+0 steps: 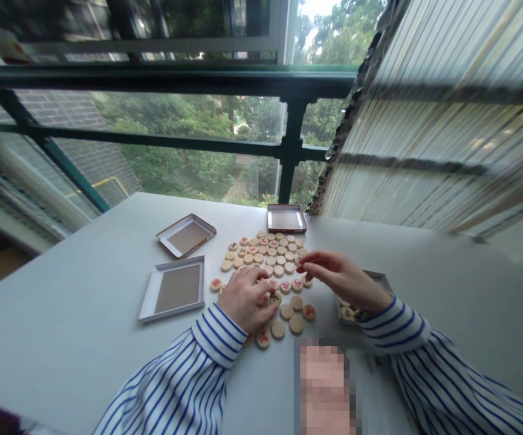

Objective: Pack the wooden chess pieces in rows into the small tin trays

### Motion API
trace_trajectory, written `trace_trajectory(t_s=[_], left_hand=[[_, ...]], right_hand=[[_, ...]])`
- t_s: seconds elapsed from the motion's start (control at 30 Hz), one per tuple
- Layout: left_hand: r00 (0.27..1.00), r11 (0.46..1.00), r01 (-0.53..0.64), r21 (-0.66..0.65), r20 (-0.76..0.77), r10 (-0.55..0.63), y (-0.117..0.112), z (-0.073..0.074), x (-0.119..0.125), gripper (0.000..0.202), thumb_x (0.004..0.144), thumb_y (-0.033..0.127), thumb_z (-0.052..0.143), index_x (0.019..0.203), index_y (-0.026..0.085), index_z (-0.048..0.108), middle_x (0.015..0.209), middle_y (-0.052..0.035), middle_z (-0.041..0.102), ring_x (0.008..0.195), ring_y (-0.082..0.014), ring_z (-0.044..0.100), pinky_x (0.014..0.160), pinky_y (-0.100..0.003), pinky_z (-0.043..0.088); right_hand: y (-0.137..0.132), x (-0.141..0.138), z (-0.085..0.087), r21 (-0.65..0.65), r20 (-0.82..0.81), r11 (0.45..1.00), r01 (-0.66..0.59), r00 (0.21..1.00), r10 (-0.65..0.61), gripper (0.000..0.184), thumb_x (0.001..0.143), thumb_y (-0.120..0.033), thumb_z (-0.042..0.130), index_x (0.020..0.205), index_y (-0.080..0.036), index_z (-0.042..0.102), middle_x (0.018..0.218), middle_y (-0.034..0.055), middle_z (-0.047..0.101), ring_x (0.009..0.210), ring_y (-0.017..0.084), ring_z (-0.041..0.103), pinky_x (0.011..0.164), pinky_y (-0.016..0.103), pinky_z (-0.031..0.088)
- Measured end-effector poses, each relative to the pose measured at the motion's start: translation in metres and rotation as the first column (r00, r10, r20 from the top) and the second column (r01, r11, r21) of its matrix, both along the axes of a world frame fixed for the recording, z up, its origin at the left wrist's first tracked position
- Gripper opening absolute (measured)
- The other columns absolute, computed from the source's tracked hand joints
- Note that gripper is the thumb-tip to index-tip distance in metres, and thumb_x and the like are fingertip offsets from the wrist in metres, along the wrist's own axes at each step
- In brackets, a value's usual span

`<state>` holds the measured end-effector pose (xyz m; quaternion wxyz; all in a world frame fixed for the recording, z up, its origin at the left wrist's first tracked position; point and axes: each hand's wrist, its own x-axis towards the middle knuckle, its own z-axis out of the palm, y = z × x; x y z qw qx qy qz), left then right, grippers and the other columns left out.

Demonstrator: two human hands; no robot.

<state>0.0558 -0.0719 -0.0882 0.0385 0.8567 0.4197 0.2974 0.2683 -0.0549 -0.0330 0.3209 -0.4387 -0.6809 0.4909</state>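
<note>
Several round wooden chess pieces (274, 254) with red or dark characters lie spread on the white table (84, 314). My left hand (245, 297) rests on the near pieces with its fingers curled round one or two of them. Reaching over the spread, my right hand (340, 278) pinches a piece at its fingertips. Both arms wear blue and white striped sleeves.
Two shallow box halves (187, 235) (173, 289) lie left of the pieces and a third (286, 218) at the far side. A box (350, 309) with several pieces sits under my right wrist. Beyond the table are a window railing and a striped curtain at the right.
</note>
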Motion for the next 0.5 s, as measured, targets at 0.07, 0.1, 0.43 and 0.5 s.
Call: trace_trajectory(t_s=[0.07, 0.1, 0.43, 0.5], left_hand=[[1.000, 1.000, -0.009, -0.014, -0.030, 0.008, -0.001, 0.000, 0.001, 0.020, 0.066, 0.033, 0.061, 0.082, 0.021, 0.066, 0.096, -0.0082, 0.059, 0.089, -0.0238, 0.051, 0.076, -0.040, 0.043], [0.999, 1.000, -0.013, -0.022, -0.043, 0.012, -0.002, 0.000, 0.001, 0.021, 0.066, 0.033, 0.061, 0.083, 0.021, 0.066, 0.096, -0.0083, 0.058, 0.090, -0.0240, 0.051, 0.076, -0.040, 0.042], [0.995, 0.996, -0.055, -0.072, -0.082, 0.049, -0.002, -0.002, 0.004, 0.022, 0.066, 0.035, 0.061, 0.083, 0.021, 0.066, 0.098, -0.0088, 0.057, 0.092, -0.0251, 0.050, 0.077, -0.042, 0.042], [0.996, 0.995, -0.047, -0.087, -0.079, 0.040, -0.002, -0.002, 0.003, 0.024, 0.066, 0.036, 0.061, 0.084, 0.021, 0.066, 0.099, -0.0089, 0.057, 0.092, -0.0253, 0.050, 0.078, -0.043, 0.042]], right_hand=[[0.002, 0.005, 0.001, 0.016, 0.009, 1.000, 0.008, 1.000, -0.008, 0.028, 0.078, -0.037, 0.052, 0.091, -0.013, 0.057, 0.089, 0.0080, 0.064, 0.079, 0.014, 0.058, 0.071, 0.030, 0.046], [0.002, 0.007, 0.001, 0.025, 0.014, 1.000, 0.013, 1.000, -0.014, 0.028, 0.078, -0.037, 0.052, 0.092, -0.013, 0.057, 0.090, 0.0080, 0.064, 0.079, 0.014, 0.058, 0.072, 0.030, 0.046], [0.005, 0.016, 0.007, 0.072, 0.058, 0.993, 0.095, 0.993, -0.100, 0.029, 0.076, -0.038, 0.052, 0.092, -0.014, 0.058, 0.087, 0.0075, 0.065, 0.080, 0.015, 0.059, 0.072, 0.032, 0.046], [0.006, 0.017, 0.005, 0.097, 0.090, 0.990, 0.099, 0.990, -0.107, 0.029, 0.076, -0.038, 0.052, 0.092, -0.014, 0.058, 0.087, 0.0075, 0.065, 0.080, 0.016, 0.059, 0.072, 0.031, 0.046]])
